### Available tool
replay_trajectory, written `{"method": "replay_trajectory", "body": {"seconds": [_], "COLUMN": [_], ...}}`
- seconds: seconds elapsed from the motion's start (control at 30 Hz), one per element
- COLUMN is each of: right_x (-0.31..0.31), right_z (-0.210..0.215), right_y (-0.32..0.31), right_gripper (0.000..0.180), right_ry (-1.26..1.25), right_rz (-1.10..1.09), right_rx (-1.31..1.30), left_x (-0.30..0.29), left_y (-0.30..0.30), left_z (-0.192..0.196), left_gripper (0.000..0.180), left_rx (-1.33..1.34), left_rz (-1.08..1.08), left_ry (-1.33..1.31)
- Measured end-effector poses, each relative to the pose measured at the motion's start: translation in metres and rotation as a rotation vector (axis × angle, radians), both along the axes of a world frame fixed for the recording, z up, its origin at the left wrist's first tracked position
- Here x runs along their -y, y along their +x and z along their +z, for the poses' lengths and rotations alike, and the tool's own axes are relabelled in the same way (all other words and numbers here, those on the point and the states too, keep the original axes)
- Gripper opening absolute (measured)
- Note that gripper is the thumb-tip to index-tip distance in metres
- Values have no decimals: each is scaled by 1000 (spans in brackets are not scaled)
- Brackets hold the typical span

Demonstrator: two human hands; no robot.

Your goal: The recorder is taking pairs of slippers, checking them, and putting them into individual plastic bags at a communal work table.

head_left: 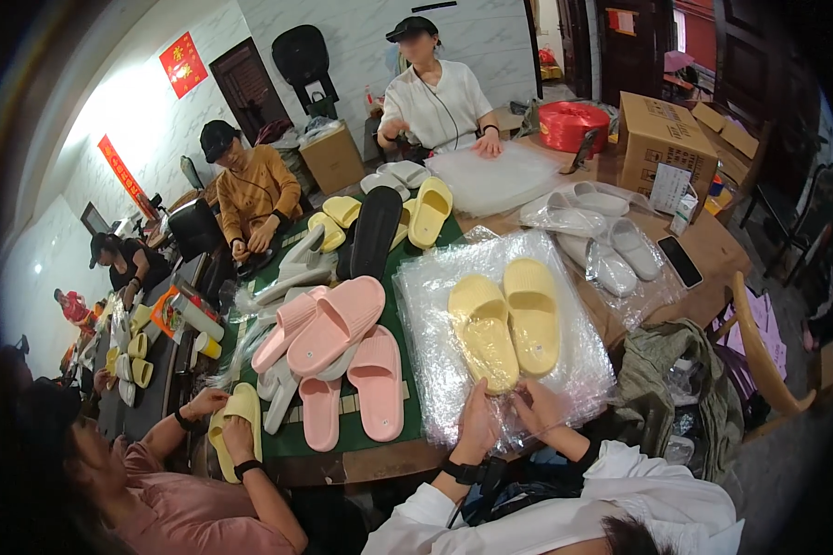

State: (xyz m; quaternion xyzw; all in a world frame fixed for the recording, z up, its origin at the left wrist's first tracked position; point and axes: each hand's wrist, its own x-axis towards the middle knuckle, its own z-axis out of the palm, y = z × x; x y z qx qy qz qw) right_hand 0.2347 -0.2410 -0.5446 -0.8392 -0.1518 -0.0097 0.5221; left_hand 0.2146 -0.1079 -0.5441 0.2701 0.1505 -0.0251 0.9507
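A pair of yellow slippers lies toes away on a stack of clear plastic bags (pixel 416 305). The left yellow slipper (pixel 484 342) looks glossy, with clear film over it; the right yellow slipper (pixel 534 324) lies beside it. At the left slipper's heel, my left hand (pixel 478 424) has its fingers closed on the mouth of a clear plastic bag. My right hand (pixel 539 409), just below the right slipper's heel, pinches the same bag's edge. Exactly how far each slipper is inside the film is hard to make out.
Pink slippers (pixel 379 384) and a black slipper (pixel 374 231) lie left on the green table mat. To the right are bagged white slippers (pixel 611 250), a phone (pixel 679 262) and a cardboard box (pixel 662 143). A co-worker at left holds yellow slippers (pixel 241 416); another handles plastic sheets (pixel 491 176) opposite.
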Motion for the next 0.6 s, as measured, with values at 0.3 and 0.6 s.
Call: {"method": "replay_trajectory", "body": {"seconds": [0.3,0.6], "right_x": [1,2], "right_z": [15,-1], "right_y": [-3,0], "right_gripper": [29,31], "right_ry": [-36,-64], "right_rz": [34,-16], "right_rx": [-28,-41], "left_x": [0,3], "left_y": [-4,-4], "left_z": [7,12], "left_gripper": [26,29], "left_rx": [-23,-35], "left_rz": [-19,25], "left_ry": [2,68]}}
